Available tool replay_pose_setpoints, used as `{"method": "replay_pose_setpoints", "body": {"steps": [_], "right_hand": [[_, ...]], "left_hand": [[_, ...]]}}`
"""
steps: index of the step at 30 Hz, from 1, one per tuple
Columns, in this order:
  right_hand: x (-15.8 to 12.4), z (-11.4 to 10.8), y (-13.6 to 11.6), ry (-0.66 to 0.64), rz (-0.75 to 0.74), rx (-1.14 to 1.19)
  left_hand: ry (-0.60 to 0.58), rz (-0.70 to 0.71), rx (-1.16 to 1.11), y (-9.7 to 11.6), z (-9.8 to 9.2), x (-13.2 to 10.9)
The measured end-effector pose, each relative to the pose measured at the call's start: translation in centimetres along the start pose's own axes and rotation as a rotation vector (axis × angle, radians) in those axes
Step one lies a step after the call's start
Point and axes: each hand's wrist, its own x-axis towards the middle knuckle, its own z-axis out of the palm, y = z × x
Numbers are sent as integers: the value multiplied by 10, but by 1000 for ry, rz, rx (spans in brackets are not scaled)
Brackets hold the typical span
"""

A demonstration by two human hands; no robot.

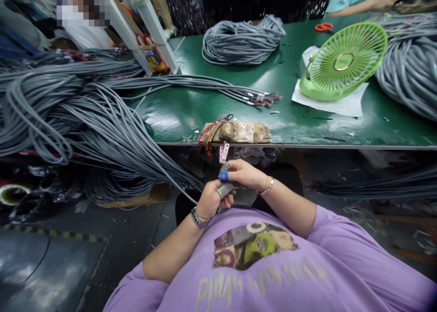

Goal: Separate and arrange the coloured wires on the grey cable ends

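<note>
My left hand (210,200), with a watch at the wrist, is closed in front of my shirt. A single grey cable (186,194) runs from the large bundle on the left into this hand. Close against it, my right hand (246,174) is pinched shut; what lies between its fingers is hidden. Grey wrapping covers some fingers, and a blue band (224,176) shows on one of them. Just beyond the fingertips, a pale pink clip (223,152) hangs at the bench edge below a wooden block (252,132) with red and black wires.
A big heap of grey cables (92,107) spills over the left bench edge. Stripped cable ends (262,98) lie on the green bench (191,107). Behind stand a coiled bundle (239,43), a green fan (344,61) and orange-handled scissors (323,27). Another person's arm (368,4) rests at upper right.
</note>
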Motion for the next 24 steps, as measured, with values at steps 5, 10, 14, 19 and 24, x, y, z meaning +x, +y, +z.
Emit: {"method": "replay_pose_setpoints", "body": {"steps": [5,10,14,19,24], "right_hand": [[6,-13,19,141,22,346],[20,-14,16,164,97,543],[35,-1,6,175,55,572],[42,6,4,236,35,648],[39,8,-1,257,41,670]], "left_hand": [[92,63,-150,6,3,-6],[285,254,-283,20,14,-4],[333,292,-324,27,21,3],[369,277,-337,28,24,8],[334,249,-334,21,23,12]]}}
